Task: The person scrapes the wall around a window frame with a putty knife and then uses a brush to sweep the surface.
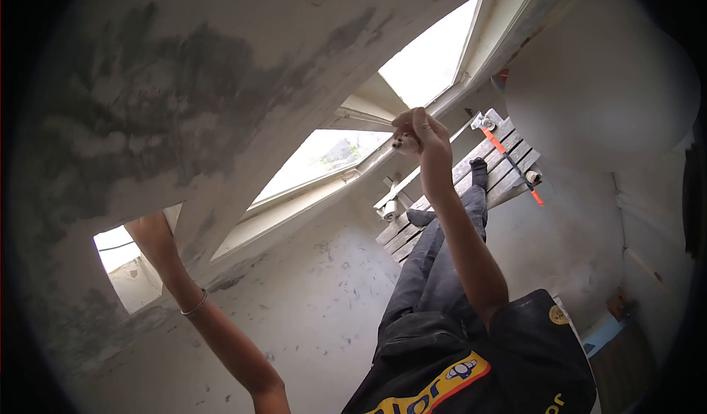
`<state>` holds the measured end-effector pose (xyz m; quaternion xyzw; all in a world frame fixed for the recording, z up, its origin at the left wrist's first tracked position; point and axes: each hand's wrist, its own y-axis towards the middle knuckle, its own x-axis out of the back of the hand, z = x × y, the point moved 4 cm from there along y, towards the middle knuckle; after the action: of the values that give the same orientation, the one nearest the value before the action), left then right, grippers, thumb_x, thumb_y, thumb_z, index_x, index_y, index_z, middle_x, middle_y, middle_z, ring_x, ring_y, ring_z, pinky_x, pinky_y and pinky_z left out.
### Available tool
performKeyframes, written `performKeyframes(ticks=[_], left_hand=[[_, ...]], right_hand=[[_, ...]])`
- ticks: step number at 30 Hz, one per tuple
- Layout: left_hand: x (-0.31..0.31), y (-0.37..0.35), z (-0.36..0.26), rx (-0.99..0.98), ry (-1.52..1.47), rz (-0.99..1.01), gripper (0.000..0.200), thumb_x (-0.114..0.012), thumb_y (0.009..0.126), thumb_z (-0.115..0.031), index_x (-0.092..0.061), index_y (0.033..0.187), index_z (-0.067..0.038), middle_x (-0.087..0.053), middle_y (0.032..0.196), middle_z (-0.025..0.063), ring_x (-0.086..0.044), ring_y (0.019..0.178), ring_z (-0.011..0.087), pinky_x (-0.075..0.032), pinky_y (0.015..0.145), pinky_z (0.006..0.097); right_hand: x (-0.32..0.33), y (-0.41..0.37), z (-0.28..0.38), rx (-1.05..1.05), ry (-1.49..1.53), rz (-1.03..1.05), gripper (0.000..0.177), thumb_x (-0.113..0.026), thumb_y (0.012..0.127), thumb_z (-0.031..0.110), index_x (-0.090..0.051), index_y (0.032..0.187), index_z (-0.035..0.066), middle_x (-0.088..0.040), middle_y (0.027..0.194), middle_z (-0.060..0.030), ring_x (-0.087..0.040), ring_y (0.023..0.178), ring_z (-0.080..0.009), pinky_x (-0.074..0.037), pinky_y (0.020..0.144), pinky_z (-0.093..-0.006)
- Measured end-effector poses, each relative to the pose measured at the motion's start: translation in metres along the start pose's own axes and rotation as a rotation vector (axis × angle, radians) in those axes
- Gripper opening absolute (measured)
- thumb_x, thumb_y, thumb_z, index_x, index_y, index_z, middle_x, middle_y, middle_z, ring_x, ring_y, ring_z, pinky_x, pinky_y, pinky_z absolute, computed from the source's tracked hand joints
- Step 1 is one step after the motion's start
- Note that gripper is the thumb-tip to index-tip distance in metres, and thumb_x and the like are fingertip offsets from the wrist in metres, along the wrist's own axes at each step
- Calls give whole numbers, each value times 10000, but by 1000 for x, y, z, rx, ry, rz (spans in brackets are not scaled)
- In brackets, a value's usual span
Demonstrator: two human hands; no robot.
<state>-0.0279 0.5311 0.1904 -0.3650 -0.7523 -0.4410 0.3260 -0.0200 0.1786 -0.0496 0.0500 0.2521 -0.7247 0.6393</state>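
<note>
My left hand (153, 239) is raised at the left, by the edge of a small opening (136, 285) in the patchy wall surface. Its fingertips are hidden against the bright edge, so its grip cannot be made out. My right hand (423, 132) is held up near the middle, in front of the frame between two bright windows. Its fingers are curled together round something small and pale with dark spots (401, 144), too small to name. A thin bracelet (195, 303) circles my left wrist.
My feet stand on a platform of weathered wooden planks (504, 165). An orange and black tool (503, 149) lies across the planks. Windows (431, 53) open in the sloping, grey-smeared plaster (236, 97). A blue object (604, 333) is at the lower right.
</note>
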Motion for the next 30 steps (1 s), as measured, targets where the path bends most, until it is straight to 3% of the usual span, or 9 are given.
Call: performKeyframes(ticks=[1, 2, 6, 11, 14, 17, 21, 27, 30], left_hand=[[-1, 0, 1, 2, -12, 21, 234, -528, 916, -117, -567, 984, 103, -613, 967, 111, -526, 878, 206, -431, 833, 349], [-1, 1, 0, 3, -23, 42, 221, -524, 917, -114, -561, 962, 99, -606, 939, 93, -514, 856, 186, -432, 816, 336], [-4, -4, -13, 15, 17, -4, 206, -513, 921, -111, -560, 924, 90, -601, 888, 72, -498, 812, 161, -433, 770, 320], [-5, -4, -16, 75, -84, -42, 216, -518, 920, -129, -566, 882, 79, -591, 817, 56, -476, 759, 148, -422, 712, 309], [-5, -4, -19, 69, -69, -34, 218, -519, 916, -127, -568, 877, 82, -595, 808, 56, -476, 750, 145, -420, 702, 307], [-8, -3, -22, 70, -56, -35, 222, -519, 910, -123, -571, 870, 88, -601, 793, 56, -475, 736, 140, -418, 687, 305], [-9, -5, -24, 75, -38, -42, 226, -519, 901, -119, -576, 860, 96, -609, 773, 55, -474, 718, 133, -415, 667, 302], [-9, -5, -40, 64, -13, -52, 231, -519, 891, -113, -581, 847, 105, -619, 749, 55, -473, 695, 125, -412, 643, 298], [-8, -4, -42, 88, -26, -3, 211, -513, 870, -85, -584, 881, 114, -633, 790, 71, -490, 712, 138, -424, 658, 304]], right_hand=[[12, 2, -18, -174, 251, -55, 250, -540, 993, 295, -607, 983, 55, -558, 753, -11, -507, 645, -87, -422, 597, -254], [28, 4, -44, -238, 492, 144, 331, -459, 1014, 363, -585, 1052, 59, -560, 841, -36, -522, 727, -125, -444, 664, -292], [41, -23, -83, -435, 759, 112, 292, -509, 1005, 269, -505, 1203, 55, -548, 934, -32, -541, 831, -145, -454, 756, -329], [17, -32, -63, -321, 797, -134, 259, -537, 989, 118, -520, 1219, 0, -589, 949, -22, -584, 867, -102, -474, 806, -308], [9, -9, -17, 120, 469, -236, 190, -656, 916, 72, -637, 1092, 2, -682, 909, -52, -614, 759, -84, -474, 688, -210], [0, 6, 42, 514, 182, -383, 164, -654, 907, 48, -645, 1050, -32, -693, 934, -79, -644, 848, -108, -506, 731, -225], [-30, 25, 72, 833, 149, -610, 100, -616, 902, -25, -638, 999, -41, -693, 968, -116, -669, 902, -150, -539, 797, -272], [-88, -4, 24, 749, -155, -710, 59, -632, 876, -29, -640, 903, 23, -695, 869, -71, -662, 769, -114, -512, 662, -243], [-121, -39, -11, 690, -177, -573, 88, -680, 822, -30, -638, 853, 40, -687, 751, -66, -667, 662, -141, -519, 630, -265]])
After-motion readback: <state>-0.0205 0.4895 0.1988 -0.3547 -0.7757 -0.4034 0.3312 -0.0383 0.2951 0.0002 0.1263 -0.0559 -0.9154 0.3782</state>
